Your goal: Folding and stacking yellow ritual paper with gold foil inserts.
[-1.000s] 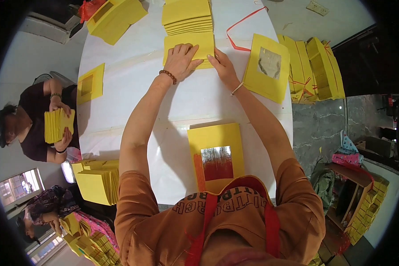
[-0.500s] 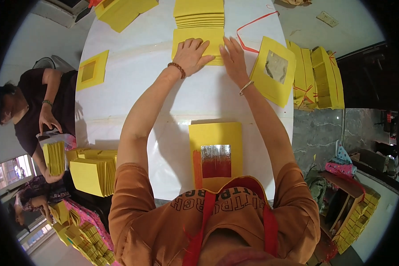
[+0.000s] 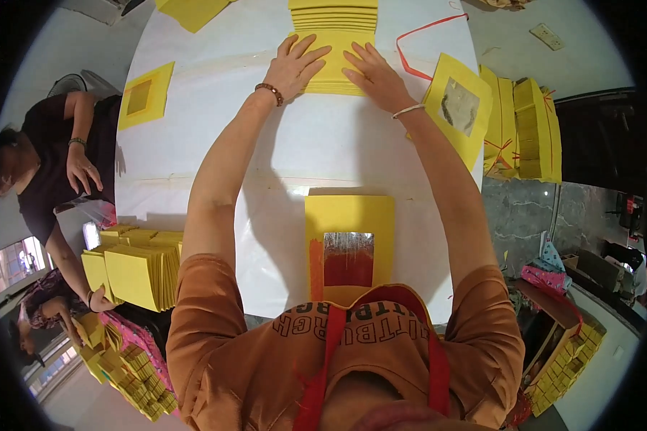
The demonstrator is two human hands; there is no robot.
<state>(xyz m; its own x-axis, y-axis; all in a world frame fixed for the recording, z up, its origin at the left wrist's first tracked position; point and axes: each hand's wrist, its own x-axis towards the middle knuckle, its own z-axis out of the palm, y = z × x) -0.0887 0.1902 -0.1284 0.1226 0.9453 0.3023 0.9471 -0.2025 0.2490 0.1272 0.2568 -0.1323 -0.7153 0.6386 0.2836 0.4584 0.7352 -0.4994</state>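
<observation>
At the far side of the white table, my left hand [image 3: 295, 68] rests with fingers spread on the left edge of a stack of yellow paper [image 3: 336, 61]. Opposite it, my right hand [image 3: 376, 74] lies on the right edge of the same stack, its fingers also stretched out. Just beyond the hands, a fanned row of yellow paper [image 3: 333, 16] runs to the top of the view. Close to my body lies a yellow sheet [image 3: 349, 212] with a silver and red square and an orange stripe. Neither hand grips anything.
A red ribbon [image 3: 402, 57] and a yellow packet with a foil square [image 3: 460, 108] lie right of the hands. Tied yellow bundles [image 3: 538, 129] stand beyond the table's right edge. At left, a co-worker's hand [image 3: 102, 298] touches stacked yellow paper [image 3: 142, 276].
My hands have spread apart to the two sides of the stack, and the right fingers now lie on it. The co-worker has set a yellow bundle beside the stacks at left.
</observation>
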